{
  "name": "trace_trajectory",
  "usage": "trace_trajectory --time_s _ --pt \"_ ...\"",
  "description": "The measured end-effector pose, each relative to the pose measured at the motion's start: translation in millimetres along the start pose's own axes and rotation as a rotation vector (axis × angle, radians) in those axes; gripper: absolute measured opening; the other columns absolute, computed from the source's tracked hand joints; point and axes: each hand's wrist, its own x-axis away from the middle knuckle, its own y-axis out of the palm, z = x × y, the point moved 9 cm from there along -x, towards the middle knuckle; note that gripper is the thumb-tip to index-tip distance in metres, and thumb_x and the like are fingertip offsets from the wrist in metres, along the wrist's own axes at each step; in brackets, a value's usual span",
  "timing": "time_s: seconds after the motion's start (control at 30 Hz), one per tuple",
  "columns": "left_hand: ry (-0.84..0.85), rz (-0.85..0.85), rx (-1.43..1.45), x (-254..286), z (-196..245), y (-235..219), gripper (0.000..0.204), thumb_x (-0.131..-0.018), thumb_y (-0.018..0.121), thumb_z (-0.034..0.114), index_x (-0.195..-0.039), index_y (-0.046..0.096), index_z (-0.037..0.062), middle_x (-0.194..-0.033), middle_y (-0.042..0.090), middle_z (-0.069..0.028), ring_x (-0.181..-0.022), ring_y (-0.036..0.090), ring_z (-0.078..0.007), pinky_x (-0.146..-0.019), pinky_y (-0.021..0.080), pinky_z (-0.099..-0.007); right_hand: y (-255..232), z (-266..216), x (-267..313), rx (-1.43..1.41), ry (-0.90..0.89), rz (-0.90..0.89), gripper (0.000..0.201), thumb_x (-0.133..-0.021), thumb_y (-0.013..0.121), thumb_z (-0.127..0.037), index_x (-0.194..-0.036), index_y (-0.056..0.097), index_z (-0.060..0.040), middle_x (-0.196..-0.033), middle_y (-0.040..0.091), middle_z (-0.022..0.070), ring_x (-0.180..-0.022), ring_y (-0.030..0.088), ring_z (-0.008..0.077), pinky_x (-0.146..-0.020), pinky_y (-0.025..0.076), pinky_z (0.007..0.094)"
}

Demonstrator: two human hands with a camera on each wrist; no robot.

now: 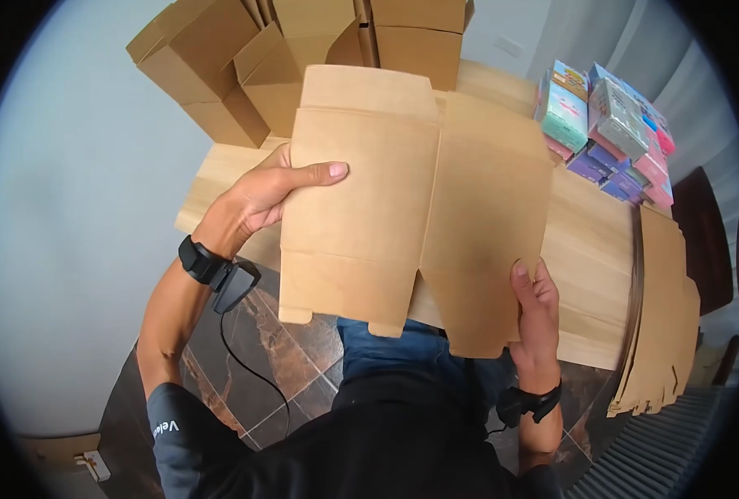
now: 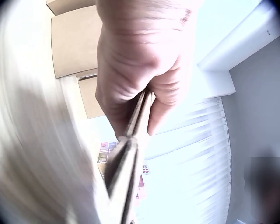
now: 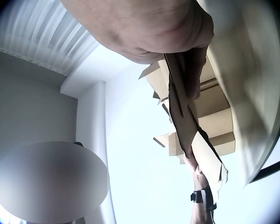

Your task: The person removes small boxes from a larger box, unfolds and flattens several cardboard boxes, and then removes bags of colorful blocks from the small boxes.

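A creased brown cardboard piece (image 1: 361, 183) is held up above the table's front edge, its two panels joined along a fold. My left hand (image 1: 261, 195) grips its left edge, thumb lying on the near face. At the lower right edge my right hand (image 1: 537, 320) pinches the other panel. In the left wrist view, my left hand (image 2: 142, 60) has the layered cardboard edge (image 2: 126, 172) between thumb and fingers. The right wrist view shows my right hand (image 3: 154, 28) around the cardboard (image 3: 179, 102); some of its fingers are hidden behind it.
Open cardboard boxes (image 1: 211, 66) stand at the back left of the wooden table (image 1: 590, 249). Colourful small boxes (image 1: 565, 116) are piled at the back right. A stack of flat cardboard (image 1: 656, 308) lies along the right side. A black cable (image 1: 249, 370) hangs below my left wrist.
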Motion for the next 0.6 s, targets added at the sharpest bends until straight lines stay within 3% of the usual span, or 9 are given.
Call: trace_trajectory --time_s 0.13,0.2,0.3,0.33,0.43,0.47,0.53,0.57,0.6 --pt "0.235 -0.094 -0.096 1 45 1 0.052 -0.093 0.078 0.009 -0.138 0.056 -0.0051 -0.131 0.068 -0.0167 -0.124 0.066 -0.0216 -0.096 0.062 -0.0343 2 -40 -2 0.143 -0.251 -0.006 0.045 -0.106 0.065 -0.022 -0.142 0.051 0.0021 -0.127 0.069 0.0102 -0.108 0.067 0.0117 -0.092 0.053 0.0275" --pt "0.336 -0.112 -0.13 4 78 10 0.051 -0.094 0.078 0.012 -0.138 0.057 -0.0045 -0.128 0.069 -0.0173 -0.118 0.069 -0.0219 -0.089 0.063 -0.0327 12 -67 -7 0.135 -0.287 -0.022 0.045 -0.106 0.065 -0.02 -0.142 0.051 0.0026 -0.127 0.069 0.0111 -0.107 0.067 0.0117 -0.092 0.053 0.0273" --pt "0.123 -0.027 -0.074 -11 84 9 0.06 -0.093 0.08 0.019 -0.14 0.053 -0.0074 -0.128 0.068 -0.0206 -0.109 0.073 -0.0246 -0.082 0.065 -0.0361 23 -95 -12 0.123 -0.23 -0.056 0.044 -0.105 0.065 -0.016 -0.142 0.051 0.0031 -0.126 0.07 0.0117 -0.105 0.068 0.0112 -0.09 0.054 0.0269" --pt "0.121 -0.033 -0.073 -13 75 19 0.06 -0.093 0.08 0.019 -0.14 0.053 -0.0074 -0.128 0.068 -0.0206 -0.109 0.073 -0.0246 -0.082 0.065 -0.0361 23 -91 -12 0.117 -0.145 -0.074 0.044 -0.105 0.065 -0.015 -0.143 0.05 0.0032 -0.125 0.07 0.0115 -0.103 0.068 0.0108 -0.089 0.054 0.0266" --pt "0.239 0.345 -0.405 -18 29 3 0.077 -0.095 0.08 0.025 -0.151 0.04 -0.0084 -0.134 0.065 -0.0217 -0.12 0.067 -0.0272 -0.1 0.058 -0.0383 -2 -61 -8 0.24 -0.075 0.014 0.054 -0.104 0.064 -0.009 -0.151 0.039 0.0046 -0.124 0.07 0.0128 -0.103 0.068 0.0122 -0.089 0.055 0.0277" --pt "0.189 0.398 -0.581 -23 6 2 0.081 -0.094 0.08 0.021 -0.155 0.035 -0.007 -0.147 0.055 -0.0227 -0.129 0.06 -0.0275 -0.101 0.056 -0.039 -14 -46 -7 0.298 -0.028 0.034 0.059 -0.104 0.063 -0.006 -0.155 0.034 0.005 -0.127 0.069 0.0141 -0.106 0.068 0.0131 -0.092 0.054 0.0283" --pt "0.663 0.284 -1.053 -32 -23 19 0.082 -0.095 0.078 0.029 -0.158 0.035 -0.0015 -0.161 0.036 -0.0283 -0.145 0.045 -0.0371 -0.111 0.049 -0.0445 -40 -17 -7 0.363 -0.029 0.049 0.063 -0.103 0.061 -0.003 -0.158 0.029 0.005 -0.131 0.067 0.0152 -0.112 0.066 0.0145 -0.095 0.052 0.0288" --pt "0.665 0.261 -1.033 -35 -33 24 0.082 -0.095 0.078 0.029 -0.158 0.035 -0.0015 -0.161 0.036 -0.0283 -0.145 0.045 -0.0371 -0.111 0.049 -0.0445 -49 -10 -5 0.425 -0.038 0.032 0.068 -0.103 0.06 0.001 -0.16 0.024 0.0051 -0.134 0.065 0.0163 -0.119 0.064 0.0159 -0.099 0.051 0.0292" --pt "0.65 0.084 -1.404 -41 -54 47 0.083 -0.095 0.077 0.033 -0.159 0.035 0.0024 -0.165 0.027 -0.0286 -0.149 0.035 -0.0424 -0.116 0.042 -0.0489 -56 -8 -3 0.442 -0.034 0.05 0.068 -0.103 0.06 0.001 -0.16 0.024 0.0051 -0.134 0.065 0.0163 -0.119 0.064 0.0159 -0.099 0.051 0.0292"
